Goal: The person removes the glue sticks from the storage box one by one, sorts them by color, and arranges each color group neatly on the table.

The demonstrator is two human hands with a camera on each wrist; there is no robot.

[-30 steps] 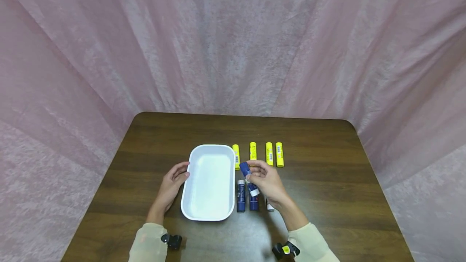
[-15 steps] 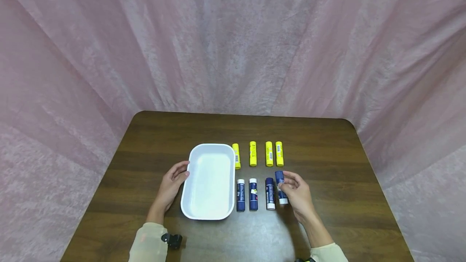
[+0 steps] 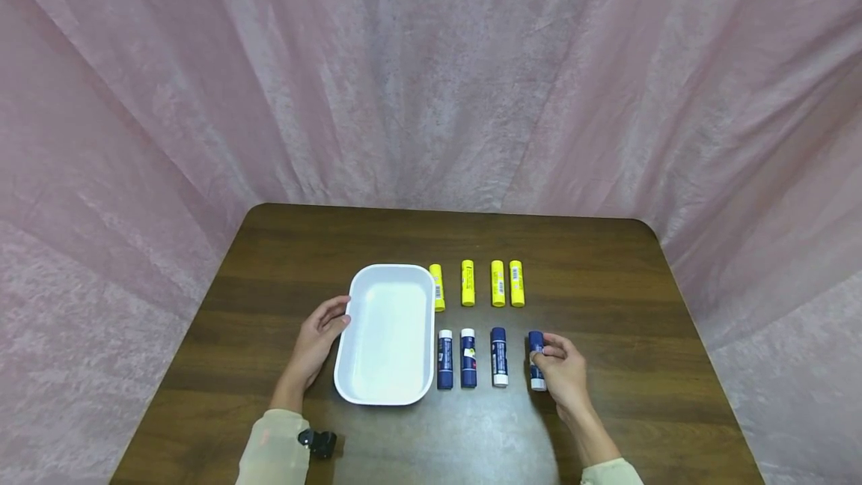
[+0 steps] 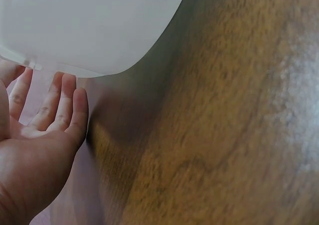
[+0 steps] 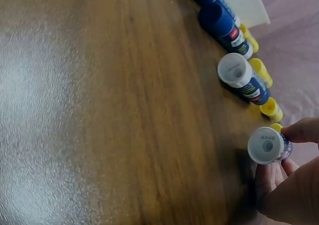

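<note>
My right hand (image 3: 557, 365) pinches a blue glue stick (image 3: 536, 360) lying at the right end of a row of blue sticks on the wooden table (image 3: 606, 305). In the right wrist view its white end (image 5: 266, 145) faces the camera between my fingertips (image 5: 301, 130). Three more blue sticks (image 3: 469, 358) lie to its left. My left hand (image 3: 322, 335) rests with relaxed fingers (image 4: 65, 105) against the left rim of the empty white tray (image 3: 357, 298).
Several yellow glue sticks (image 3: 498, 283) lie in a row behind the blue ones. Pink cloth (image 3: 431, 73) hangs behind and around the table. The table's far edge runs close behind the yellow row.
My right hand carried the blue stick from above the row rightward and down to the table at the row's right end. The left hand stayed on the tray.
</note>
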